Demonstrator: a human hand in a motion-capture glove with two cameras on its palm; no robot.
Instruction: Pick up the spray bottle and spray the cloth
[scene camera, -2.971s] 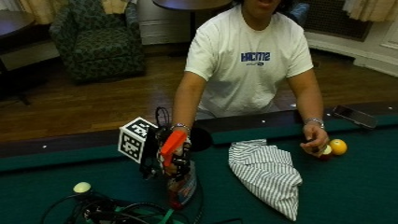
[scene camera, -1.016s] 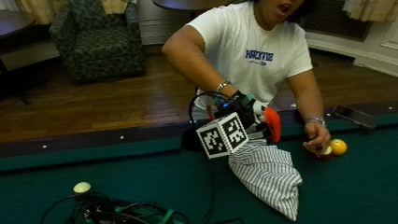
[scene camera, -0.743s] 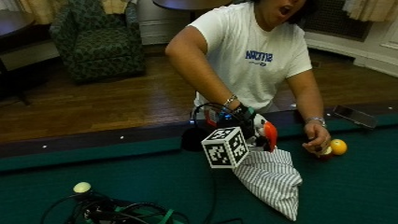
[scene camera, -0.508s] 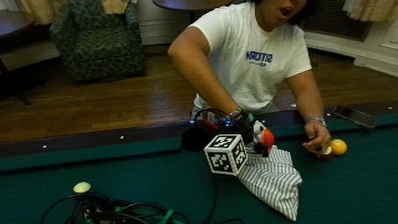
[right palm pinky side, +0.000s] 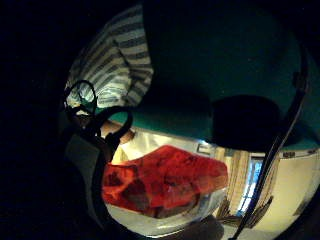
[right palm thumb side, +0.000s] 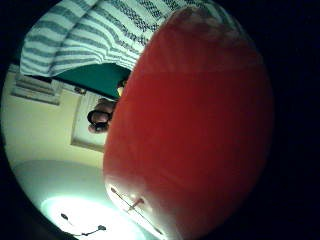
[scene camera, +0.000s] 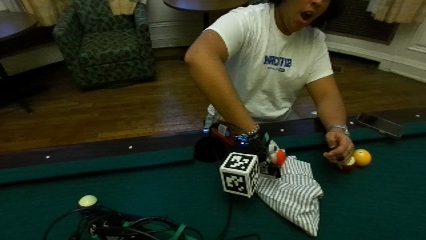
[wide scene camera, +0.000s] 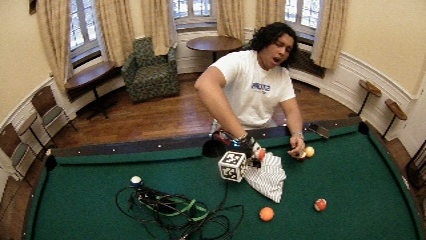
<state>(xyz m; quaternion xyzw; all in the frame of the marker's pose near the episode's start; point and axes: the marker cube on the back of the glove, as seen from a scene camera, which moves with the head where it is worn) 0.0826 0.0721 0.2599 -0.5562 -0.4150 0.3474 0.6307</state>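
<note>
Green felt table (scene camera: 133, 180): your black-gloved right hand (scene camera: 256, 145) grasps the orange-topped spray bottle (scene camera: 276, 156) just above the grey-and-white striped cloth (scene camera: 293, 195) lying on the felt.

billiard balls (wide scene camera: 266, 213) on green table (wide scene camera: 359, 175)

**Gloved right hand low at the cloth's near edge, bare left hand off to the side**

The person leans over the table rail with the right arm reaching down, elbow bent and raised, forearm sloping toward the striped cloth (scene camera: 293, 192). The gloved right hand (scene camera: 263, 152) sits just at the cloth's upper edge, its fingers curled round the spray bottle (scene camera: 276, 156), whose red body fills the thumb-side palm view. The left arm hangs nearly straight; the bare left hand (scene camera: 338, 150) rests on the felt, well clear of the cloth.
</note>
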